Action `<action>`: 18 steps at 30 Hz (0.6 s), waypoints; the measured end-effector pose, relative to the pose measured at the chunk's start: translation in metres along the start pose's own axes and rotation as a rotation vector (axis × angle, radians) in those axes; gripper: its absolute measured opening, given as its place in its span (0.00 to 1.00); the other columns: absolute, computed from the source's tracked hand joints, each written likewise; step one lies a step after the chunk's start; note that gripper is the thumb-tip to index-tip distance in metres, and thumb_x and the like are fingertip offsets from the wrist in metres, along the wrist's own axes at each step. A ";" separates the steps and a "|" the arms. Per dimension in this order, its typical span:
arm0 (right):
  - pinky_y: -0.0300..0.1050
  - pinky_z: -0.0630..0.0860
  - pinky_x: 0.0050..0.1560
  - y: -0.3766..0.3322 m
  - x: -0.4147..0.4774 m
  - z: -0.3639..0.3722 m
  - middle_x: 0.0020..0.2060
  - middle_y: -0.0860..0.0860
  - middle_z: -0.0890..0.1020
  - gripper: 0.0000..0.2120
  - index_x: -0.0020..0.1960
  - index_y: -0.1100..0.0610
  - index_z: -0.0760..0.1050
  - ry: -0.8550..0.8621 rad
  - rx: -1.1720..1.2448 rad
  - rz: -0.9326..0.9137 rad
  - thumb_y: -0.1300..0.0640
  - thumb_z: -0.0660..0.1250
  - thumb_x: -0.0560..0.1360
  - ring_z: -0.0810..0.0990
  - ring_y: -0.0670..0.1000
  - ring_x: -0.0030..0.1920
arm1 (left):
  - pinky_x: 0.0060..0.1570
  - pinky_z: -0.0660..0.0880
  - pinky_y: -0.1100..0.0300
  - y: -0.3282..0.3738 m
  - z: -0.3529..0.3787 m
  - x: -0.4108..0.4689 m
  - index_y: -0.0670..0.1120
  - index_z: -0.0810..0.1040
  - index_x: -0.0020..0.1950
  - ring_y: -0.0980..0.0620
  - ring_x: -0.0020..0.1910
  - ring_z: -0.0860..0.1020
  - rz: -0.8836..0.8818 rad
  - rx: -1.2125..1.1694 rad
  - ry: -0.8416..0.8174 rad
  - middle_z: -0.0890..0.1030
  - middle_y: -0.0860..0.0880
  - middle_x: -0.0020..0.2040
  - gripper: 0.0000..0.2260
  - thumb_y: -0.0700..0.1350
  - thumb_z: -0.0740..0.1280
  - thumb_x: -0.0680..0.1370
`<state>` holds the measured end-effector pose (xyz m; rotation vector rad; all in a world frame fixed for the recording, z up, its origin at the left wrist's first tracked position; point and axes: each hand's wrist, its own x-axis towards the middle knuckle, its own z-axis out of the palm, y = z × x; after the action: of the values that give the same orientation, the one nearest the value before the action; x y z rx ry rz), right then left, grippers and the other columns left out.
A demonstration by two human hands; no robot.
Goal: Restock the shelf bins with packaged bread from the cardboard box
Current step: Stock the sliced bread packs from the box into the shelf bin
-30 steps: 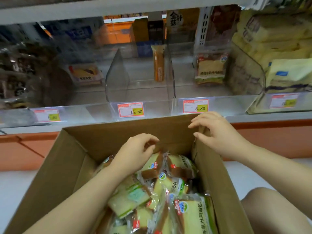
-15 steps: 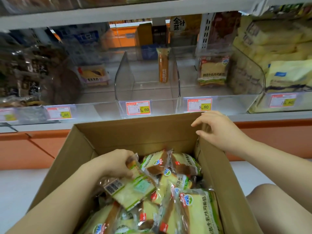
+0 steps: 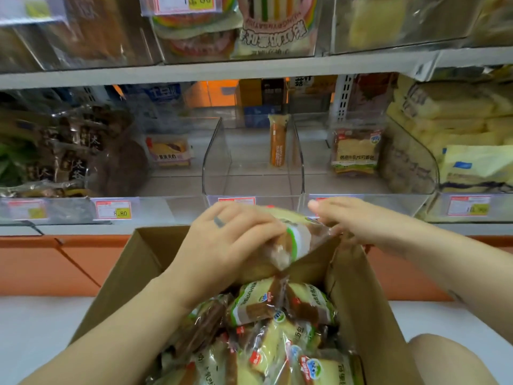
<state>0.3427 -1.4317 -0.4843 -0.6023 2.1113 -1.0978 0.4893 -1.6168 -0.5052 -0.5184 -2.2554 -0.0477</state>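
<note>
A bread packet [image 3: 298, 238] in clear wrap with a green stripe is held up above the far edge of the cardboard box [image 3: 133, 270]. My left hand [image 3: 230, 243] grips it from the left. My right hand [image 3: 352, 220] pinches the wrapper's right end. Several more bread packets [image 3: 277, 329] fill the box below. Straight ahead stand clear shelf bins: the middle bin [image 3: 252, 173] holds one orange packet [image 3: 277, 143], and the bin to its right [image 3: 369, 187] holds one matching bread packet [image 3: 355, 151].
Full bins of dark packets [image 3: 63, 151] sit at the left and yellow packets [image 3: 455, 129] at the right. An upper shelf [image 3: 249, 68] carries more bins. Price tags [image 3: 112, 209] line the bin fronts. My knee [image 3: 449, 359] is at the lower right, beside the box.
My left hand lifted one bread packet out of the box to its far edge. My right hand left the box rim and took the packet's right end. The view tilted upward.
</note>
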 end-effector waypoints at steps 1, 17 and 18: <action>0.46 0.78 0.47 0.002 0.001 0.000 0.50 0.47 0.81 0.25 0.56 0.50 0.76 -0.057 0.021 0.012 0.33 0.62 0.68 0.80 0.50 0.50 | 0.51 0.74 0.55 0.001 0.001 0.000 0.47 0.74 0.58 0.51 0.50 0.78 0.065 0.004 0.037 0.80 0.50 0.53 0.08 0.46 0.64 0.80; 0.33 0.76 0.51 -0.019 -0.016 -0.034 0.50 0.39 0.81 0.20 0.58 0.44 0.75 0.230 -0.272 -0.487 0.58 0.74 0.69 0.79 0.36 0.50 | 0.62 0.63 0.74 -0.012 0.005 0.043 0.60 0.62 0.69 0.70 0.60 0.65 -0.646 -0.388 -0.138 0.65 0.65 0.62 0.27 0.57 0.68 0.73; 0.32 0.76 0.50 -0.021 -0.017 -0.034 0.50 0.38 0.80 0.21 0.58 0.43 0.74 0.239 -0.344 -0.522 0.59 0.74 0.70 0.78 0.36 0.50 | 0.58 0.66 0.75 -0.011 0.005 0.053 0.60 0.60 0.71 0.69 0.58 0.68 -0.674 -0.444 -0.146 0.66 0.65 0.62 0.29 0.53 0.69 0.73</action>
<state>0.3311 -1.4136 -0.4466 -1.2980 2.4478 -1.1223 0.4501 -1.6075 -0.4687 0.0440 -2.4712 -0.8880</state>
